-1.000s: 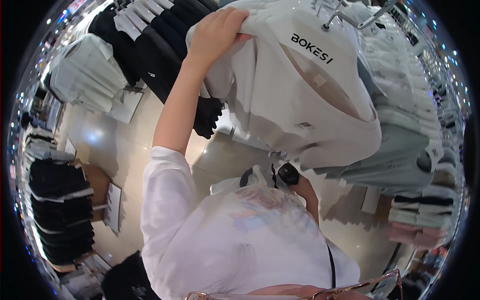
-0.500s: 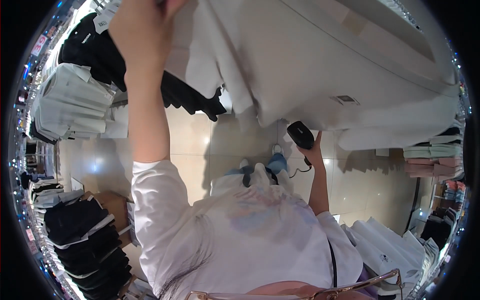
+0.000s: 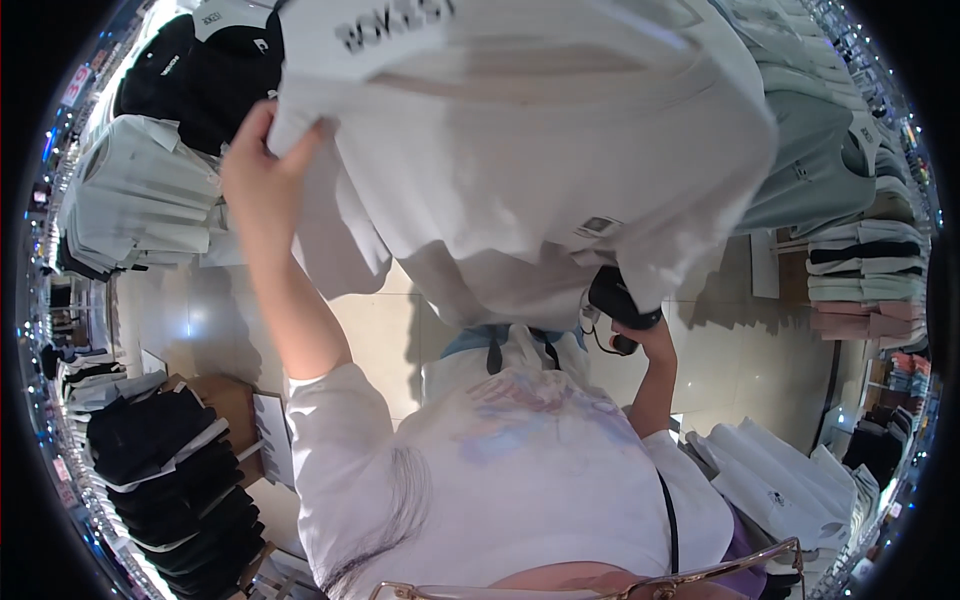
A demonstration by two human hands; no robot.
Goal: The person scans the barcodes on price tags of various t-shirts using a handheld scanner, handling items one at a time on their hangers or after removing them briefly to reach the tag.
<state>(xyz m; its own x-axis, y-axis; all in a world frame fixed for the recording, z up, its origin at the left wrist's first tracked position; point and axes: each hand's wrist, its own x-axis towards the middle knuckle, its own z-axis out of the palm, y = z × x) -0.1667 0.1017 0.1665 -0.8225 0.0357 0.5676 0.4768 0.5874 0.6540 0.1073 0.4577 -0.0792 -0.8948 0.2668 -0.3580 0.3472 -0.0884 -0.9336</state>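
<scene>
A white T-shirt hangs spread out before me, with dark lettering near its neckline and a small dark patch lower right. My left hand pinches its left edge near the shoulder between thumb and fingers. Lower right, my right hand grips a black corded handheld steamer by its handle. The steamer's head is up against the shirt's lower right part, which partly covers it. What holds the shirt up at the top is out of view.
Racks of hanging shirts flank me: black shirts and pale shirts at left, grey-green ones at right. Folded black clothes are stacked lower left, white shirts lower right. Tiled floor shows below.
The shirt has swung left and lower, bringing its lettering into view. My left hand has come down with its edge. My right hand and the steamer have moved slightly right and nearer.
</scene>
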